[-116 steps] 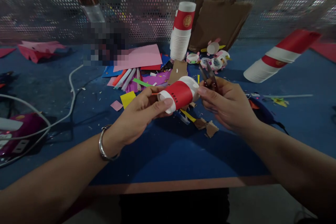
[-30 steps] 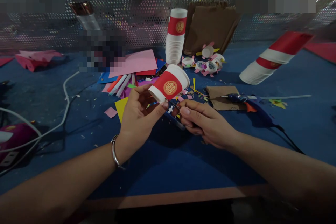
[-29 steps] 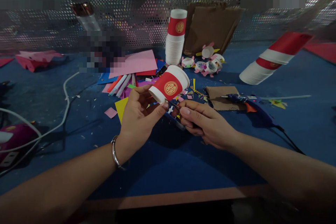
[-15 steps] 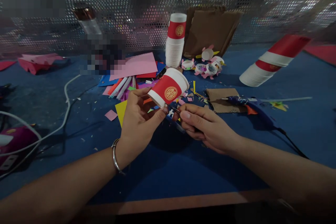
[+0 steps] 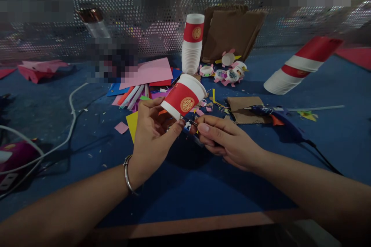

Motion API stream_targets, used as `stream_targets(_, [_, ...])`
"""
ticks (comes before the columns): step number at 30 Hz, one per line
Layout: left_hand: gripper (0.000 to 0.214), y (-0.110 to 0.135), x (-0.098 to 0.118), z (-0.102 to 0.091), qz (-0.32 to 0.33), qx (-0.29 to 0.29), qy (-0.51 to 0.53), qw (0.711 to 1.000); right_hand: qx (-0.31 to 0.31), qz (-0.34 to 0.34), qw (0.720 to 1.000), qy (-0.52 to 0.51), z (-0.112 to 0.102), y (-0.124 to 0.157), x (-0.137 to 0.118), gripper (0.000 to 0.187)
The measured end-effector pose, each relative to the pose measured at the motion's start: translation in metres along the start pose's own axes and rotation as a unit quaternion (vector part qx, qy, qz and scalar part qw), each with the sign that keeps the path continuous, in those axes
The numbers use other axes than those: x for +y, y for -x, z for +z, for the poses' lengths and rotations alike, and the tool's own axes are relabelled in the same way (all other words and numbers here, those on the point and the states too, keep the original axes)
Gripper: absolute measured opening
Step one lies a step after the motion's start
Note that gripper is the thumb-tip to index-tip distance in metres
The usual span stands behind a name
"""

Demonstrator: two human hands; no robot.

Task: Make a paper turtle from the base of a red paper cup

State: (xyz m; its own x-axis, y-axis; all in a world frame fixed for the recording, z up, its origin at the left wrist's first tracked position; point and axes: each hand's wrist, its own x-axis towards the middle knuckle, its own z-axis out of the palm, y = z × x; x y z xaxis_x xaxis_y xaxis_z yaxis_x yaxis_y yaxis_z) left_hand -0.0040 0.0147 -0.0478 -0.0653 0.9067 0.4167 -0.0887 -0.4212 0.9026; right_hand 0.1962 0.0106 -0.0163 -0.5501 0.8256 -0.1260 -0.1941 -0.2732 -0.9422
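Observation:
A paper cup (image 5: 183, 94), white with a red band and a gold emblem, is tilted in my left hand (image 5: 156, 135). The thumb presses by its lower edge and the fingers reach around behind. My right hand (image 5: 222, 135) pinches a thin dark metal tool (image 5: 191, 120), whose tip meets the cup's lower edge beside the left thumb. Most of that tool is hidden in the fingers, so its kind does not show. Small colored paper scraps (image 5: 203, 106) lie on the table behind the hands.
Stacked cups (image 5: 191, 46) stand at the back, with more leaning cups (image 5: 298, 69) at right. A glue gun (image 5: 278, 117) rests across a cardboard piece (image 5: 242, 111). Small paper crafts (image 5: 230, 73), pink paper (image 5: 150, 71) and markers (image 5: 133, 96) lie around. A white cable (image 5: 72, 119) runs along the left.
The view has shifted very slightly. The cup's angle looks a little different, with both hands keeping nearly the same grip at its lower edge.

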Motion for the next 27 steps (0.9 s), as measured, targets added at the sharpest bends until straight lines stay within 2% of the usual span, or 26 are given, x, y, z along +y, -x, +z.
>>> stream_targets(12, [0.056, -0.0017, 0.0049, 0.0036, 0.003, 0.032, 0.007, 0.999, 0.004, -0.003, 1.0, -0.017, 0.0, 0.0002, 0.0006, 0.046])
stream_targets(19, [0.051, -0.0017, 0.008, 0.0024, 0.005, 0.004, -0.009, 1.0, 0.013, -0.004, 1.0, -0.01, 0.0039, 0.001, -0.003, 0.056])
stream_targets(27, [0.056, -0.0034, 0.0079, 0.0016, -0.006, 0.023, -0.006, 1.0, 0.028, 0.008, 1.0, -0.005, 0.0019, -0.0003, -0.002, 0.049])
